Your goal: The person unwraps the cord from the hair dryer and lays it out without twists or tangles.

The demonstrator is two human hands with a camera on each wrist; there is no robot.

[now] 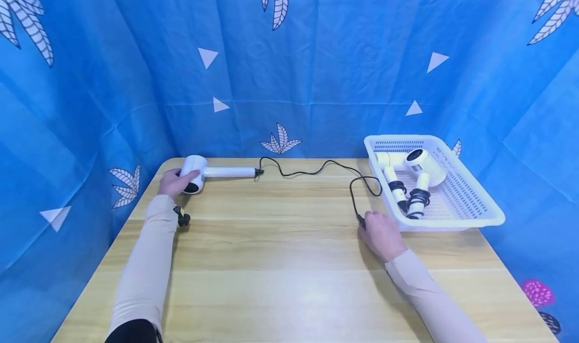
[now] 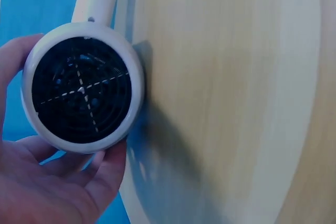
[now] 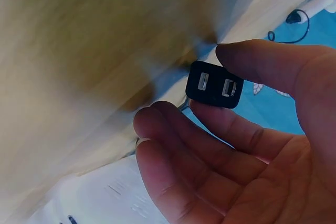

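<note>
While we log containers first, note the white perforated plastic basket [image 1: 448, 224] at the far right of the worktop [image 1: 271, 282]. We count two white hair dryers in it: one on the right with a fat round head and a dark end [image 1: 431, 171], one along the left wall [image 1: 389, 175]. Both have black cord wound round the handle; the handles lean toward the near side.

Main item: a glossy white T-shaped hair dryer [image 1: 217, 172], at the worktop's far-left corner, handle pointing right. From the left wrist we see a round black grille [image 2: 81, 90] crossed by pale dashed lines, ringed in white. A thin black cord [image 1: 312, 173] leaves the handle's black end and snakes right, looping just beside the basket.

Hands: we have the left hand [image 1: 174, 183] with thumb and fingers curled round the dryer's head. The right hand [image 1: 382, 236], just beside the basket's near-left corner, pinches a black rounded plug [image 3: 214, 84] with two flat metal prongs between thumb and index finger; its other fingers are loosely bent.
</note>
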